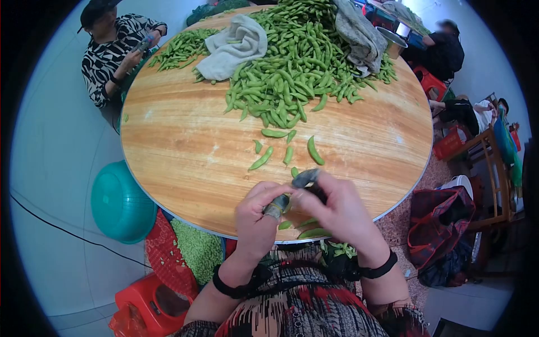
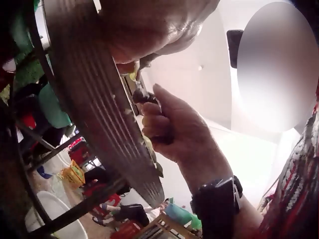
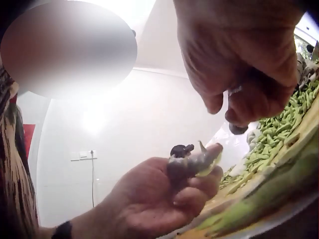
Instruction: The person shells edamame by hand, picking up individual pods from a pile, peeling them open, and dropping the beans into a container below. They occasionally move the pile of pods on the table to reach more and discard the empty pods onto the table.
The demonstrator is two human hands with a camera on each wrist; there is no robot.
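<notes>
Over the near table edge, the left hand point(image 1: 257, 218) pinches a green pod point(image 3: 211, 165) between its wrapped thumb and fingers, as the right wrist view shows. Close beside it, the right hand point(image 1: 343, 214) has curled fingers and a dark covering on one fingertip; whether anything is inside them is hidden. In the left wrist view the right hand point(image 2: 182, 127) stands below the left hand point(image 2: 154, 30). Several loose pods point(image 1: 315, 150) lie beyond the hands, and others point(image 1: 314, 232) lie by the near edge. A large heap of pods point(image 1: 281, 84) covers the far part.
Cloths point(image 1: 236, 48) lie on the heap of the round wooden table point(image 1: 179, 146). Left of it stand a teal basin point(image 1: 120, 202), shelled beans point(image 1: 196, 250) and a red stool point(image 1: 140, 306). A plaid bag point(image 1: 441, 224) is at the right. One person point(image 1: 115, 53) sits across at the left.
</notes>
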